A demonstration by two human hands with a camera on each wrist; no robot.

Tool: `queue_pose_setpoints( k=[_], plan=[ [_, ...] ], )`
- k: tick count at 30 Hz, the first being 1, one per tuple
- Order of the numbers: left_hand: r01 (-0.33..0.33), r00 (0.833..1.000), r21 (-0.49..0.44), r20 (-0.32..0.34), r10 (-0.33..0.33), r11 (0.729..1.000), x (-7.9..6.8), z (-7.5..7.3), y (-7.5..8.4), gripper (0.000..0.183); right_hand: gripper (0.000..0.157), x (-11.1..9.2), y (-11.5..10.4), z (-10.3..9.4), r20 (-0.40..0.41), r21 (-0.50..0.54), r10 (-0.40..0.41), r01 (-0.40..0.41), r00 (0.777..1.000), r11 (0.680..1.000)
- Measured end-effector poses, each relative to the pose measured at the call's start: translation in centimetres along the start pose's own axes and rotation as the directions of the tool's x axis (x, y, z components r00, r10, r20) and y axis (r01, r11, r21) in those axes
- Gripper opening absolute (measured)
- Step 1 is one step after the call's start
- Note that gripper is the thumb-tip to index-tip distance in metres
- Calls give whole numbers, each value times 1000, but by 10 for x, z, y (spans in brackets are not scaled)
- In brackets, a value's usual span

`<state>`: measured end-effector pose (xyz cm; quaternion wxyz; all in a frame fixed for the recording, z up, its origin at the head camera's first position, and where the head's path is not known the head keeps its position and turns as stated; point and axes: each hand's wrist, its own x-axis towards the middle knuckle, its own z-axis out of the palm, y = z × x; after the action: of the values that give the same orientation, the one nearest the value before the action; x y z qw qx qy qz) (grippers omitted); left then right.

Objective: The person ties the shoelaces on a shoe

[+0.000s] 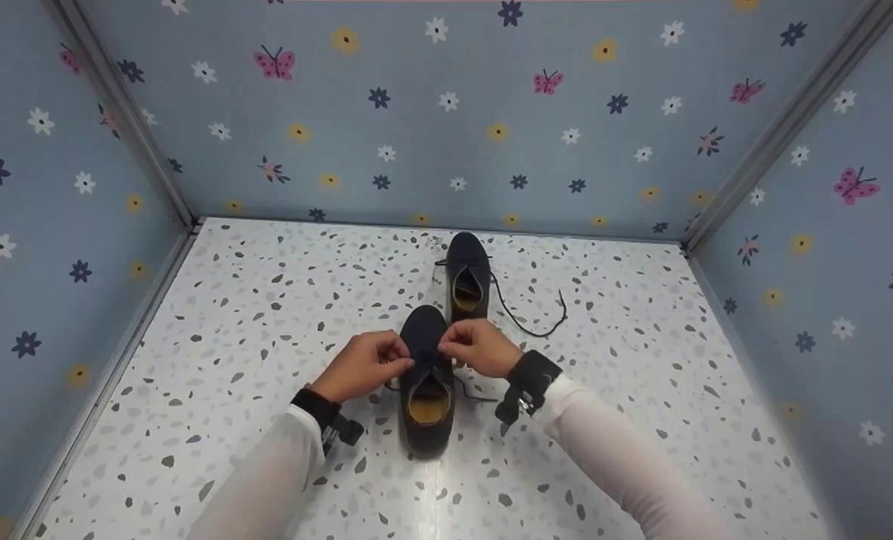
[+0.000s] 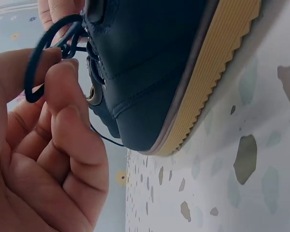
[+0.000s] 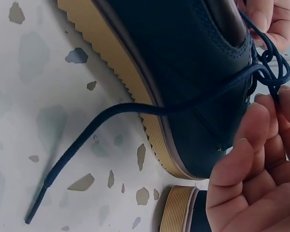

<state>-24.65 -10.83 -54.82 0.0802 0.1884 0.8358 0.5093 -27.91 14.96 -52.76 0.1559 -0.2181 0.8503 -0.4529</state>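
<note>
A dark blue lace-up shoe [image 1: 425, 328] with a ridged tan sole [image 2: 217, 63] stands upright on the floor, toe pointing away from me. From its left, my left hand [image 1: 364, 365] pinches a loop of the shoelace [image 2: 34, 72] between thumb and forefinger. My right hand [image 1: 484, 349], on the opposite side, pinches another part of the lace close above the tongue. Between the two hands the lace crosses in a loose knot [image 3: 268, 57]. One free lace end [image 3: 111, 108] hangs down over the shoe's right side to the floor.
A matching shoe [image 1: 467, 247] stands ahead and slightly right, its untied lace [image 1: 540, 334] trailing rightward across the speckled floor [image 1: 266, 300]. Blue panels with flowers and butterflies [image 1: 416, 75] enclose the floor at the back, left and right.
</note>
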Motion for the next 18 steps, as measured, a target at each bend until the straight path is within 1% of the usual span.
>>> queue_pose_setpoints(
  k=[4,7,10,13,15,18],
  plan=[
    [10,1000,-4,-25,-10,1000,0,3,1,10,12,1,-2,1,-22,-12,-23,22,1000,1000],
    [33,999,-19,-23,-33,999,-1,4,3,13,11,1,-4,2,-39,-31,-39,38,998,999],
    [54,999,-29,0,-54,998,-2,4,4,20,10,1,-7,2,-65,-83,-57,52,996,995],
    [59,997,-29,41,-58,998,-4,3,5,26,6,1,-10,1,-93,-134,-76,63,993,989],
    [52,997,-21,66,-51,998,-4,3,5,25,4,1,-11,1,-108,-151,-83,66,991,986],
    [39,995,4,95,-39,999,-3,2,6,16,5,2,-11,0,-122,-151,-91,73,988,986]
  ],
)
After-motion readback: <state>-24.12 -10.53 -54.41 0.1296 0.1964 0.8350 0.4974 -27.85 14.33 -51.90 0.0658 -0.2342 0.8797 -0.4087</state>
